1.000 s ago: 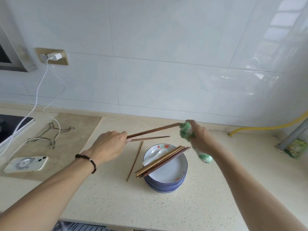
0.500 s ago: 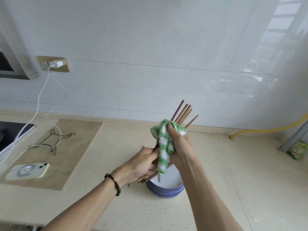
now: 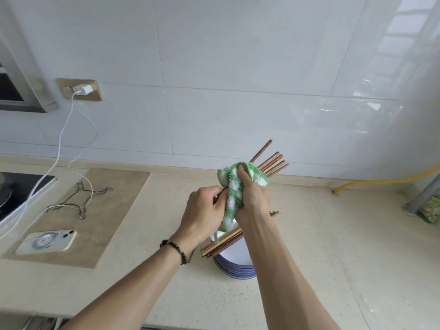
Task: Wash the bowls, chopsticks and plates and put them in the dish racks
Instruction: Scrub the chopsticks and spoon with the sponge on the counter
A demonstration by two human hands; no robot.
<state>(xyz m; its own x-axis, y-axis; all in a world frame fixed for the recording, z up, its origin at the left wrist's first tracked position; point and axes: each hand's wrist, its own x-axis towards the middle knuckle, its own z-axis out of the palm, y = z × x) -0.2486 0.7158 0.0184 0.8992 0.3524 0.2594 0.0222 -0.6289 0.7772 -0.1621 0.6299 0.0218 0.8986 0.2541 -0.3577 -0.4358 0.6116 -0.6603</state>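
A bundle of brown wooden chopsticks [image 3: 271, 163] is held slanting above the counter, tips pointing up to the right. My left hand [image 3: 202, 210] grips the bundle near its middle. My right hand [image 3: 252, 198] grips a green and white checked cloth [image 3: 234, 186] wrapped round the same chopsticks. The lower ends of the chopsticks [image 3: 219, 246] stick out below both hands. Under them stands a stack of white plates with blue rims [image 3: 235, 265], largely hidden by my right forearm.
A phone [image 3: 47, 240] lies on a beige mat at the left, its white cable running up to a charger in the wall socket [image 3: 81, 89]. A wire stand [image 3: 81, 198] lies behind it. A yellow hose [image 3: 381, 179] and a grey pipe [image 3: 426, 194] are at the right.
A second ago my left hand held two chopsticks apart from the rest on the plates. Now both hands hold the whole bundle, lifted and tilted upward, with the cloth wrapped round it.
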